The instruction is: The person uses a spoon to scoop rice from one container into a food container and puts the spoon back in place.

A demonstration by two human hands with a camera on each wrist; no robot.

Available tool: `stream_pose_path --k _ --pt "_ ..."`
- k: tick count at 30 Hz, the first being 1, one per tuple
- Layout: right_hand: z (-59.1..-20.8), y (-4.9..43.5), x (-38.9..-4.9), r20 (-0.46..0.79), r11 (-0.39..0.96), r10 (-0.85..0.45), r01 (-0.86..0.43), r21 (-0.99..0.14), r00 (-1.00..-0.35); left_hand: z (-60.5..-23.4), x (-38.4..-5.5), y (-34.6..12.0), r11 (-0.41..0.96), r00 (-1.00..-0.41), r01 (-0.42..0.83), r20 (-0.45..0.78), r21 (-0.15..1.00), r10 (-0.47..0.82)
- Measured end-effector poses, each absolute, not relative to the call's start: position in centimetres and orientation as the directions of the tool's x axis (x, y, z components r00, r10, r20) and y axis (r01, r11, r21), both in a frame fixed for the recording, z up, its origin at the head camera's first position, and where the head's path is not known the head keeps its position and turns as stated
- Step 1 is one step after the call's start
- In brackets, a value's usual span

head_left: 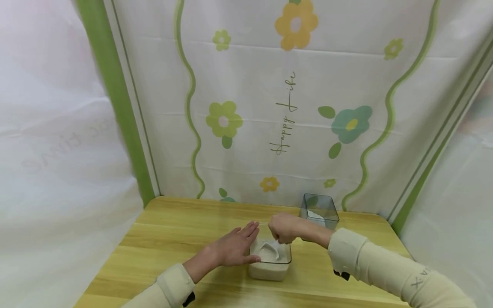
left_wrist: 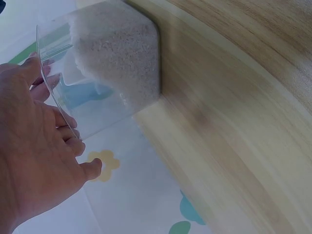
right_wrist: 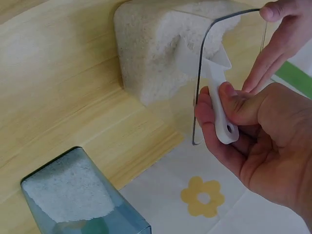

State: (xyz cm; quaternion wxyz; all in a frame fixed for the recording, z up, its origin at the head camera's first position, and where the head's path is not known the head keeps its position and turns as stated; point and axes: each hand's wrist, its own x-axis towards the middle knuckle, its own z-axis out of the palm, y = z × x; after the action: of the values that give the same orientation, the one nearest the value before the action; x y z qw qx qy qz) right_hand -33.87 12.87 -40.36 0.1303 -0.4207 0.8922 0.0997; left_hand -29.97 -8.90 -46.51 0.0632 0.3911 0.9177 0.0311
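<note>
A clear square container [head_left: 268, 273] of white rice stands on the table. My right hand [head_left: 286, 228] grips the handle of a white scoop [right_wrist: 218, 97], thumb on one side and curled fingers on the other. The scoop's bowl dips through the open top and meets the rice [right_wrist: 146, 58], partly hidden by the container wall. Over the left side of the same container lies my left hand [head_left: 236, 248], its fingers spread and mostly straight. The thumb rests at the near rim, and the other fingertips reach toward the far rim.
A bluish see-through container [head_left: 319, 211], partly filled with white grains, stands at the back right of the wooden table [head_left: 185, 231], behind my right forearm. A flowered curtain [head_left: 246, 162] hangs along the table's far edge, with pale curtain panels on both sides.
</note>
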Motion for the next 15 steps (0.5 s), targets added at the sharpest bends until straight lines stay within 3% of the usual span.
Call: stream_pose_path --k 5,15 --pt "-40.4 14.0 -34.5 -0.350 0.674 -0.717 -0.727 -0.130 -0.602 -46.8 -30.1 -8.8 0.692 -0.686 0.717 -0.090 0.091 0.722" --pt "-41.0 17.1 -34.4 -0.385 0.712 -0.682 -0.445 -0.543 -0.622 -47.1 -30.3 -8.9 0.698 -0.695 0.711 -0.072 0.086 0.716"
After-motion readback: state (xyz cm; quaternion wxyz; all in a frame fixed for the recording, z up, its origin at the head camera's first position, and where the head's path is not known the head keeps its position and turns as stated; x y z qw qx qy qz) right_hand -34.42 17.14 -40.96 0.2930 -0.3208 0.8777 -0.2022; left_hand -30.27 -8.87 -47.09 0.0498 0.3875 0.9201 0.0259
